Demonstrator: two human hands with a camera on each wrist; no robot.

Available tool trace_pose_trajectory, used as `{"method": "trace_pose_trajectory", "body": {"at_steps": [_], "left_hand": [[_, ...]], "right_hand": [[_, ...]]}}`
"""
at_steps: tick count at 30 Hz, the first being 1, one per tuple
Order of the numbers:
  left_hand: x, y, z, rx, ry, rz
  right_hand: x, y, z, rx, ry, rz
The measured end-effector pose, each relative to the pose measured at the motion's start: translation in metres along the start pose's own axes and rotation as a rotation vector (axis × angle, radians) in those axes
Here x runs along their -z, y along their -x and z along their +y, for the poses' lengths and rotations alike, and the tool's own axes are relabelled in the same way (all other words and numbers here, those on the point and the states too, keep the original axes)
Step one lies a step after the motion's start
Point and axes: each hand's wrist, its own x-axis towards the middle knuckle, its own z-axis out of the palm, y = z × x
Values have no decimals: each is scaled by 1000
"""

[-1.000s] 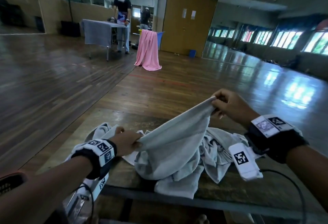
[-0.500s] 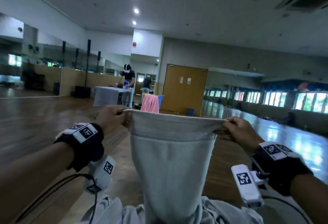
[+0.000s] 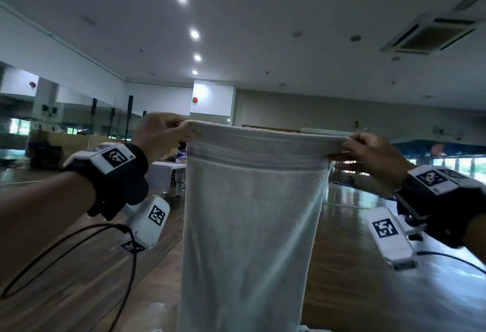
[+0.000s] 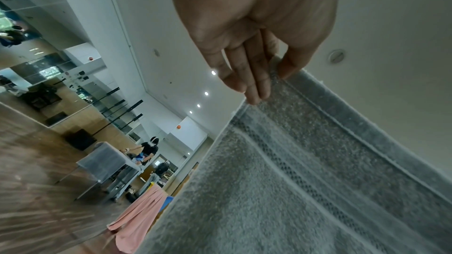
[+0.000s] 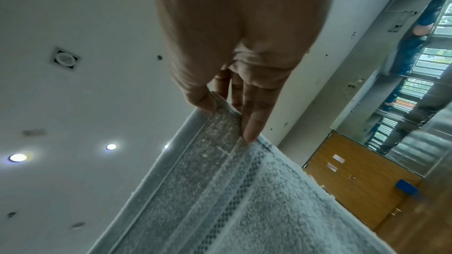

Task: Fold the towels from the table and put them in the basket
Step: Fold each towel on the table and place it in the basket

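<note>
A pale grey towel (image 3: 252,226) hangs full length in front of me, its top hem stretched level between both hands. My left hand (image 3: 163,134) pinches the towel's upper left corner, thumb against fingers (image 4: 259,84) on the hem. My right hand (image 3: 368,153) pinches the upper right corner the same way, thumb and fingers (image 5: 249,123) on the banded edge. The towel (image 4: 293,181) shows a woven stripe below the hem, and the towel (image 5: 232,190) drops away below. The table, the other towels and the basket are out of view.
A wide hall with a glossy wooden floor (image 3: 355,226). Far behind stand a covered table (image 4: 105,161) with a person at it and a pink cloth (image 4: 139,217) draped over something. Wooden doors (image 5: 354,177) lie at the far wall.
Both hands have lifted the towel from the table pile up to head height and moved apart, pulling its top edge straight. My view has tilted upward, off the table.
</note>
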Motion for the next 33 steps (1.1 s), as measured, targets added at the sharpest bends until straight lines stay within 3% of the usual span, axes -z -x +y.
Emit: {"method": "trace_pose_trajectory", "body": {"at_steps": [6, 10, 19, 24, 27, 30, 33], "left_hand": [[9, -12, 23, 33, 56, 1], [2, -14, 11, 95, 37, -47], [-57, 10, -89, 234, 43, -122], [-86, 24, -139, 185, -7, -11], [-99, 41, -160, 130, -122, -10], [-107, 73, -183, 165, -203, -94], [-110, 126, -208, 251, -244, -306]], "right_hand": [[7, -6, -18, 77, -8, 52], [1, -13, -4, 49, 22, 55], [-30, -19, 95, -93, 150, 14], [-49, -20, 142, -120, 132, 43], [-58, -16, 169, -123, 130, 33], [-65, 3, 202, -116, 258, -30], [-69, 43, 243, -75, 443, -157]]}}
